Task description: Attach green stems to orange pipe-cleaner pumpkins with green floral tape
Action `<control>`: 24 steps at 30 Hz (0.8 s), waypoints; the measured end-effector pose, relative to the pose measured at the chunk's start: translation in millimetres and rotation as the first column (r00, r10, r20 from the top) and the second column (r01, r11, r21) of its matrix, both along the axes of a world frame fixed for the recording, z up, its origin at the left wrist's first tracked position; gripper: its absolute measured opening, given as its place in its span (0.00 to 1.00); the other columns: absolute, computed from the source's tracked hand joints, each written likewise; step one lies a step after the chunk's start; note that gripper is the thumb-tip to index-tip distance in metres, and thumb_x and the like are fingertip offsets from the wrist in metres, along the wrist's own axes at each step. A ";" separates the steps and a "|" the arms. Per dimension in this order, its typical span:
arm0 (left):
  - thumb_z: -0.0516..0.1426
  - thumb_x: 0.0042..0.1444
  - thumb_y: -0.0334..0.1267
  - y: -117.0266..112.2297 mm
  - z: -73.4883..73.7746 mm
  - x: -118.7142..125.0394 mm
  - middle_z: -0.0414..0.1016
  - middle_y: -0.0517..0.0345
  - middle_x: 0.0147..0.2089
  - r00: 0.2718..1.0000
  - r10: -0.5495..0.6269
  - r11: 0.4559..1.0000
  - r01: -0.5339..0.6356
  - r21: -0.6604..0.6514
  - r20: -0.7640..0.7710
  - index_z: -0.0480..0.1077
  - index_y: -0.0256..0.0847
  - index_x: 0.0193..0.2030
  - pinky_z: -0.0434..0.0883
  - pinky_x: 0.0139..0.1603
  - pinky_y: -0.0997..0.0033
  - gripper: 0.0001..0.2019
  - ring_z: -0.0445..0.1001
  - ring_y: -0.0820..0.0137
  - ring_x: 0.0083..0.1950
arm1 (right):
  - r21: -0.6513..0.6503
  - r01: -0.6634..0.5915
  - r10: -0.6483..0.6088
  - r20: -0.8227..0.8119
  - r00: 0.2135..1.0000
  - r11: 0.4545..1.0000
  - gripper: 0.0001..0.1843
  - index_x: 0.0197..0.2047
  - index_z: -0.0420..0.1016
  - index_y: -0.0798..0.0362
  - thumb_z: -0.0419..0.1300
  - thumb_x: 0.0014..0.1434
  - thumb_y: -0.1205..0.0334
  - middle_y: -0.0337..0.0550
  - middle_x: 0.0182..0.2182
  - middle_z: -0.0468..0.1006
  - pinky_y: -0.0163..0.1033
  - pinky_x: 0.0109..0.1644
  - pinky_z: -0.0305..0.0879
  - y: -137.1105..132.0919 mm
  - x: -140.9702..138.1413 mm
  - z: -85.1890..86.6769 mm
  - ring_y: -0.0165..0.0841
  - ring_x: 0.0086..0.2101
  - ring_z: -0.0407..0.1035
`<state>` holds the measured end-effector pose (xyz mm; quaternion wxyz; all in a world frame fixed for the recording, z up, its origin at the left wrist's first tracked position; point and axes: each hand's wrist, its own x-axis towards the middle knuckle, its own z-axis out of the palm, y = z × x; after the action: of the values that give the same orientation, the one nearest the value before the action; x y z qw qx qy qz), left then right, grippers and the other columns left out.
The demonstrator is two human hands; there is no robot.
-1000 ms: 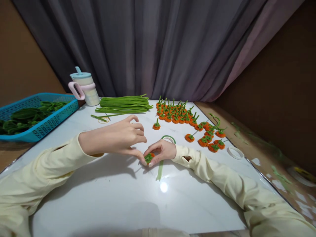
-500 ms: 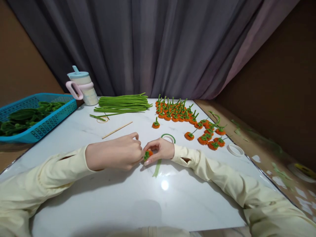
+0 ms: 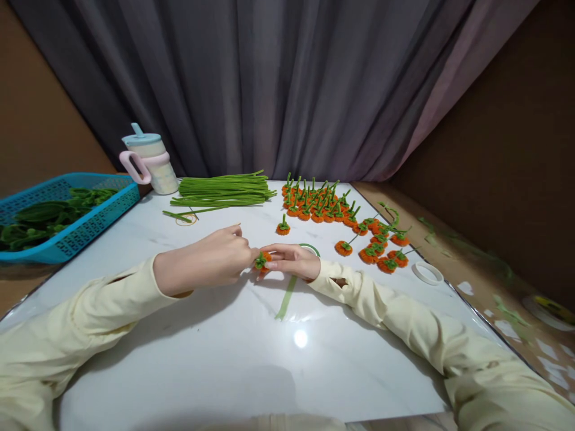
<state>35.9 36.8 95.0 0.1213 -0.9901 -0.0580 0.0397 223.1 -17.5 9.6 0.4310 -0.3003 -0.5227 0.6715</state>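
A small orange persimmon point(image 3: 262, 261) of fuzzy pipe cleaner, with a green leafy top, is between my two hands above the white table point(image 3: 202, 359). My right hand point(image 3: 290, 261) grips its orange side between thumb and fingers. Closed, my left hand point(image 3: 211, 257) has its fingertips at the persimmon's left edge; what exactly they pinch is partly hidden. Just behind my right hand lies a roll of green tape point(image 3: 314, 249), mostly covered, and a loose strip of green tape point(image 3: 285, 302) runs out below the wrist.
Several finished persimmons point(image 3: 317, 206) with green stems stand at the back right, others lie nearer. A bundle of green pipe cleaners point(image 3: 224, 190) lies at the back, beside a tumbler point(image 3: 162, 170). A blue basket point(image 3: 94, 224) holds green leaves. A white ring point(image 3: 427, 273) rests at right.
Both hands have risen slightly in view with the persimmon, which moved a little left. My left hand now covers most of the wooden stick. More of the tape strip shows.
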 end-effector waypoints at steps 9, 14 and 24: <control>0.52 0.56 0.30 0.3 3.0 0.3 0.68 0.60 0.20 0.999 0.045 0.999 -0.045 -0.008 0.006 0.65 0.39 0.32 0.58 0.36 0.67 0.04 0.67 0.67 0.25 | 0.035 0.078 -0.079 0.026 0.997 0.996 0.21 0.40 0.71 0.56 0.70 0.43 0.63 0.39 0.31 0.77 0.39 0.44 0.68 0.8 2.1 -4.3 0.30 0.32 0.74; 0.52 0.58 0.35 -0.4 3.0 0.3 0.68 0.61 0.20 0.998 0.057 0.996 -0.056 -0.075 0.010 0.65 0.39 0.28 0.58 0.40 0.66 0.08 0.66 0.68 0.25 | 0.052 0.110 -0.112 0.044 0.993 0.993 0.22 0.38 0.70 0.56 0.71 0.39 0.63 0.38 0.31 0.76 0.36 0.42 0.69 1.4 0.6 -4.3 0.28 0.32 0.73; 0.49 0.55 0.27 4.3 -11.5 5.6 0.70 0.55 0.22 0.988 -0.064 0.996 0.071 -0.050 0.142 0.67 0.38 0.25 0.59 0.44 0.65 0.11 0.66 0.71 0.23 | 0.043 0.196 -0.199 0.078 0.977 0.980 0.23 0.36 0.70 0.56 0.72 0.36 0.61 0.37 0.26 0.76 0.38 0.41 0.70 1.9 -1.7 -3.0 0.28 0.29 0.73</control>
<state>41.5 41.1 83.5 0.0912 -0.9948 -0.0318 -0.0328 221.4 -15.6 6.7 0.4789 -0.3704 -0.5191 0.6033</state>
